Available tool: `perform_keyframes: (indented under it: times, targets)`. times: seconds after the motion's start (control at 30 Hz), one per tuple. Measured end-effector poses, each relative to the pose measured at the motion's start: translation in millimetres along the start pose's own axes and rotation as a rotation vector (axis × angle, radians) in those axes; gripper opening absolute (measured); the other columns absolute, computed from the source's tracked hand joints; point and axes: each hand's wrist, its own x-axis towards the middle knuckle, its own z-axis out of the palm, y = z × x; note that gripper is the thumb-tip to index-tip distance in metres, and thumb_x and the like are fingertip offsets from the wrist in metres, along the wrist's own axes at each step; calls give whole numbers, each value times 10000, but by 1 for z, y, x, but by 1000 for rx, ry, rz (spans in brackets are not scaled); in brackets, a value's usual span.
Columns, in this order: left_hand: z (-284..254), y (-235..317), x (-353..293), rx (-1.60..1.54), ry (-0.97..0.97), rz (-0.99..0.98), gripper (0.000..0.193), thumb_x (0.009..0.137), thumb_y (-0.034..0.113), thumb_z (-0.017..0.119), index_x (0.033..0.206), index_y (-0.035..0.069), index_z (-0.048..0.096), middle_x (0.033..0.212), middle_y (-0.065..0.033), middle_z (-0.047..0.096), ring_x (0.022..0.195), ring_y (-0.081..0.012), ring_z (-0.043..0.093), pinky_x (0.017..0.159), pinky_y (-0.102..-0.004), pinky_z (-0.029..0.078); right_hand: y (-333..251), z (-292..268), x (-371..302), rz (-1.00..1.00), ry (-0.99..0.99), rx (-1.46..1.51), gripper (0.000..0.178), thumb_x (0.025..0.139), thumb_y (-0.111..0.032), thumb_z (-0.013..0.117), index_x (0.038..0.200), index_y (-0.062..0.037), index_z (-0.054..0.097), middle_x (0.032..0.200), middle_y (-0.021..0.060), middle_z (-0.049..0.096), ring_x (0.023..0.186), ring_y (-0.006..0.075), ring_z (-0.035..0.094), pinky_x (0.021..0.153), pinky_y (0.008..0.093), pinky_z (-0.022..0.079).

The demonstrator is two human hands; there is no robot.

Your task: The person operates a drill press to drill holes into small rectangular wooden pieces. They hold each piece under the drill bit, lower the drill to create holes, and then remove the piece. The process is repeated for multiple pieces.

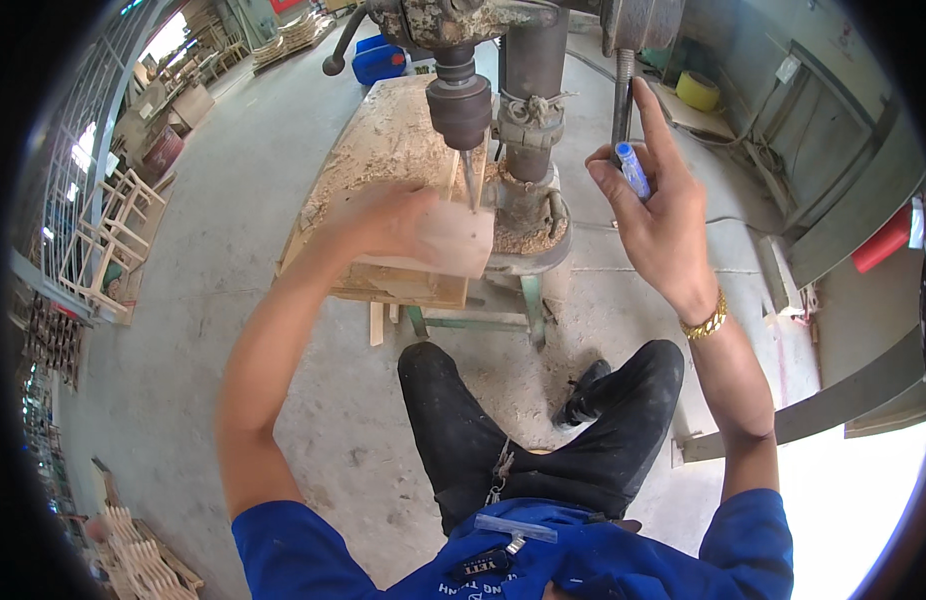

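My left hand (388,222), blurred by motion, grips a pale wooden piece (463,242) from its left side. The piece lies on the wooden work table (368,150), its right end by the tip of the drill bit (470,178). Above it is the dark chuck (459,108) of a drill press. My right hand (665,205) is raised to the right of the machine, closed round a blue-capped pen (632,170). Its index finger points up beside a threaded metal rod (624,90); whether the fingers touch the rod I cannot tell.
Wood shavings cover the table and the machine's base (528,240). A drill press column (533,90) stands behind the bit, a handle (345,40) to its left. A blue container (379,60) sits beyond the table. Wooden frames (108,245) stand far left.
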Motion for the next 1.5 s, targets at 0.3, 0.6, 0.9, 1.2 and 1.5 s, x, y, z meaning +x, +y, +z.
perform_keyframes:
  times: [0.3, 0.6, 0.9, 1.2, 1.5]
  targets:
    - [-35, 15, -22, 38, -141, -120, 689, 635, 530, 724, 1090, 35, 573, 1060, -199, 598, 990, -363, 567, 850, -421, 449, 20, 10, -8, -8, 87, 18, 675, 865, -23, 597, 1457, -95, 280, 840, 17, 631, 758, 68, 549, 739, 221, 454]
    - [29, -70, -36, -841, 475, -169, 396, 825, 196, 660, 1169, 8, 601, 1122, -96, 619, 1010, -207, 583, 903, -312, 431, 14, 22, -8, -16, 181, 121, 640, 849, -83, 636, 1425, -132, 362, 811, 94, 677, 664, 75, 583, 630, 236, 476]
    - [34, -51, -8, -642, 460, -149, 167, 789, 106, 635, 935, 45, 690, 915, -119, 649, 842, -228, 607, 768, -317, 464, 21, 23, -4, -15, 190, 148, 607, 858, -64, 621, 1413, -109, 378, 830, 50, 676, 724, 50, 567, 679, 224, 467]
    - [39, -62, -10, -591, 708, -418, 146, 857, 131, 561, 818, -7, 593, 786, -120, 618, 746, -190, 597, 711, -325, 468, 64, 27, 22, 33, 189, 29, 320, 895, -86, 591, 1197, 10, 548, 868, 4, 641, 682, 38, 504, 637, 188, 428]
    - [80, -243, -46, -845, 94, -1030, 643, 872, 587, 487, 1208, 45, 568, 1122, -159, 638, 1080, -259, 588, 895, -383, 443, 53, 26, 7, 146, 112, 306, 203, 943, -79, 443, 1114, 29, 463, 955, 114, 573, 418, 5, 355, 378, 157, 241]
